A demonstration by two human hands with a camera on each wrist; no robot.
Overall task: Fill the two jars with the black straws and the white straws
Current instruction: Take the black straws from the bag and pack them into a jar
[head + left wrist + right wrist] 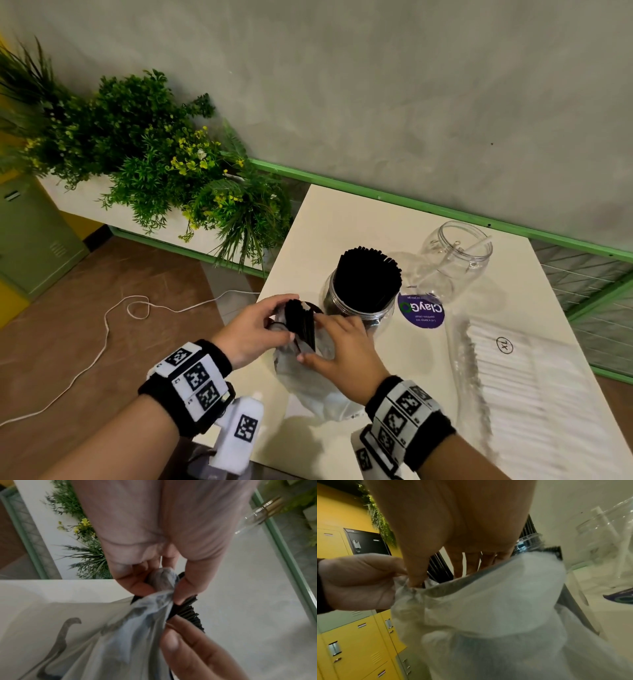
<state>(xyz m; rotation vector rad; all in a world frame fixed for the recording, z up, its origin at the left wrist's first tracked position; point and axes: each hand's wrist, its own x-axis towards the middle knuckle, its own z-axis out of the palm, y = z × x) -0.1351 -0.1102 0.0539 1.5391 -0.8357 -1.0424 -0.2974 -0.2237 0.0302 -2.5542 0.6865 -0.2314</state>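
A clear jar (356,308) packed with black straws (368,281) stands mid-table. Behind it to the right is a second clear jar (452,260) with one white straw (479,245) leaning at its rim. In front of the full jar, both hands hold a thin plastic bag (308,377) with a bundle of black straws (303,323) sticking out of its mouth. My left hand (281,322) pinches the scrunched bag edge (163,580). My right hand (313,339) grips the bundle (440,566), thumb on one side and fingers on the other. White straws (507,377) lie in a clear bag at the right.
A round purple sticker (421,311) lies on the white table (342,219) between the jars. Green plants (154,154) fill a planter left of the table. A white cable (102,342) runs over the brown floor. Yellow lockers (359,642) stand further left.
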